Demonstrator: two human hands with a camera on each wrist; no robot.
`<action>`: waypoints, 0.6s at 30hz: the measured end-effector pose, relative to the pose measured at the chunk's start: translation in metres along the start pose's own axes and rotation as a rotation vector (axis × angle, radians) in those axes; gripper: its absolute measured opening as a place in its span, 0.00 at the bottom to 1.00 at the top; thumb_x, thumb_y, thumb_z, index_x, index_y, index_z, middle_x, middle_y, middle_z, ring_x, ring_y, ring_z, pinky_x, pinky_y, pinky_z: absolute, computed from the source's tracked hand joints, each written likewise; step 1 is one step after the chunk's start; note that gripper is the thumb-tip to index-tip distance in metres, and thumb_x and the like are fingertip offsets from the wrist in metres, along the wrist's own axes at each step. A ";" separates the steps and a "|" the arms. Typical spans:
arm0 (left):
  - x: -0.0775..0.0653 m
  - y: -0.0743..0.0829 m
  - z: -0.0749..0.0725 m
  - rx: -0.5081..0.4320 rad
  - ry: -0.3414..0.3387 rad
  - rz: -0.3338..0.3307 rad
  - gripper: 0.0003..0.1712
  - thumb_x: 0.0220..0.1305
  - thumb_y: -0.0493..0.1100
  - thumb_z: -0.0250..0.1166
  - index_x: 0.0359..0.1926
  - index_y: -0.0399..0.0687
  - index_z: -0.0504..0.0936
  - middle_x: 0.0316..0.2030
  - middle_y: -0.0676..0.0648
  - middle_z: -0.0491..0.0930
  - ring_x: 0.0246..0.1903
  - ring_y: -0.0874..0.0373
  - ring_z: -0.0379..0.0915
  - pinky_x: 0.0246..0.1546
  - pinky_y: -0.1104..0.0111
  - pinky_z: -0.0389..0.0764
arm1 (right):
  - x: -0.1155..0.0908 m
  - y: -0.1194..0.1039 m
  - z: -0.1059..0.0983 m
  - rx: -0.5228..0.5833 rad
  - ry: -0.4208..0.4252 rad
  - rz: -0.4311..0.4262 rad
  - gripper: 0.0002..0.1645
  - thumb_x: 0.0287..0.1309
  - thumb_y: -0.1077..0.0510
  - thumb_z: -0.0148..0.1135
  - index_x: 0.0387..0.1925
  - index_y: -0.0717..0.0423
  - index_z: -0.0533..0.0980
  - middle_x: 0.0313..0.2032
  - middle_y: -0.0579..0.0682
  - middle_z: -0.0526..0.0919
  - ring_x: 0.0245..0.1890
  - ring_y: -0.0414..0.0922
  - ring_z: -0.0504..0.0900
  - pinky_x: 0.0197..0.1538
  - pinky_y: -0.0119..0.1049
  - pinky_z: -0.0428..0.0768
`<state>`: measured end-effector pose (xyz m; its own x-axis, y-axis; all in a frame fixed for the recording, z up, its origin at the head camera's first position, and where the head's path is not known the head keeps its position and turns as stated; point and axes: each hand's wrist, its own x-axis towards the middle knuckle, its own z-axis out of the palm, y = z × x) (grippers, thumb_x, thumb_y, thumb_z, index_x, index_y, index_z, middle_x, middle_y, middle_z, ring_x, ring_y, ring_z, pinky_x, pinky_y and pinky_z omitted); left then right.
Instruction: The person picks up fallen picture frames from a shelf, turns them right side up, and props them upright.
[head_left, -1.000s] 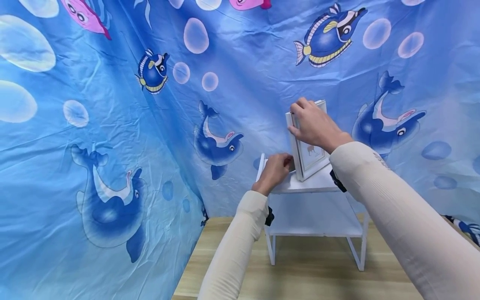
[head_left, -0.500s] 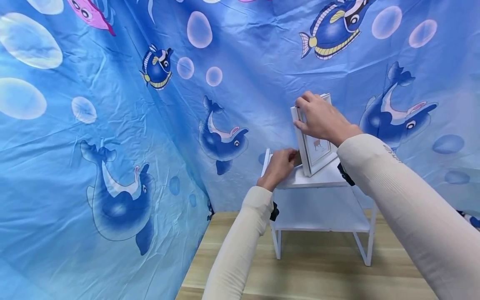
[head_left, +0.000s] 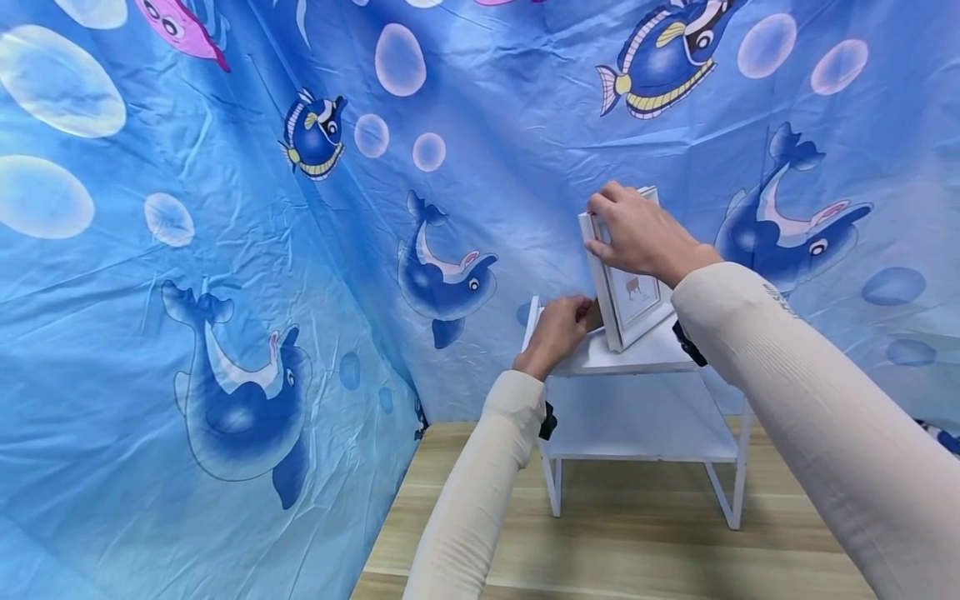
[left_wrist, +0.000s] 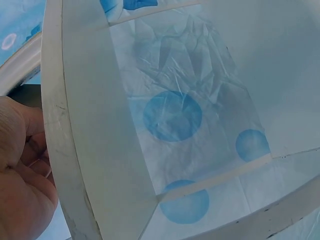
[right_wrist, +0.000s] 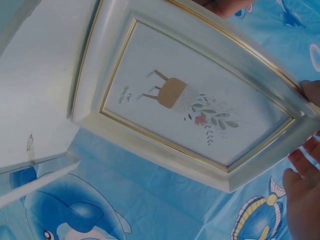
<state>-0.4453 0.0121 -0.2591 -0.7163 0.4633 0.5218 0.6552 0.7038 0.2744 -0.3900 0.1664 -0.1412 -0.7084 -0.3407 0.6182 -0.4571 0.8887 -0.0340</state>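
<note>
A white picture frame [head_left: 641,300] with gold inner trim stands tilted on the top shelf [head_left: 600,360] of a small white rack. Its printed insert [right_wrist: 172,92], with a chair and flowers, shows in the right wrist view. My right hand [head_left: 645,233] grips the frame's upper edge, thumb on the front side and fingers over the top. Lower down, my left hand [head_left: 557,333] is behind the frame's left side and pinches a brown back stand [head_left: 595,317]. In the left wrist view, that hand [left_wrist: 22,165] is partly cut off, with a dark piece [left_wrist: 27,94] beside it.
The rack has a lower shelf [head_left: 637,437] and thin white legs [head_left: 738,467] on a wood-look floor [head_left: 622,554]. Blue cloth [head_left: 517,167] printed with fish, dolphins and bubbles hangs close behind and along the left. A raised white edge [head_left: 533,317] borders the top shelf's left.
The head view shifted slightly, moving the whole scene a little right and up. Both hands keep their hold, and the frame stands much as before.
</note>
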 end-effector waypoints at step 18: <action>-0.007 -0.006 -0.003 -0.044 -0.003 0.011 0.14 0.70 0.35 0.59 0.53 0.43 0.84 0.45 0.47 0.86 0.43 0.58 0.82 0.44 0.70 0.81 | -0.003 -0.010 -0.002 -0.009 -0.022 -0.002 0.27 0.63 0.56 0.63 0.59 0.65 0.70 0.58 0.63 0.69 0.53 0.59 0.71 0.54 0.57 0.75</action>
<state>-0.4441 0.0032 -0.2620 -0.7094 0.4729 0.5227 0.6732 0.6742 0.3037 -0.3823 0.1588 -0.1409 -0.7193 -0.3489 0.6007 -0.4539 0.8907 -0.0261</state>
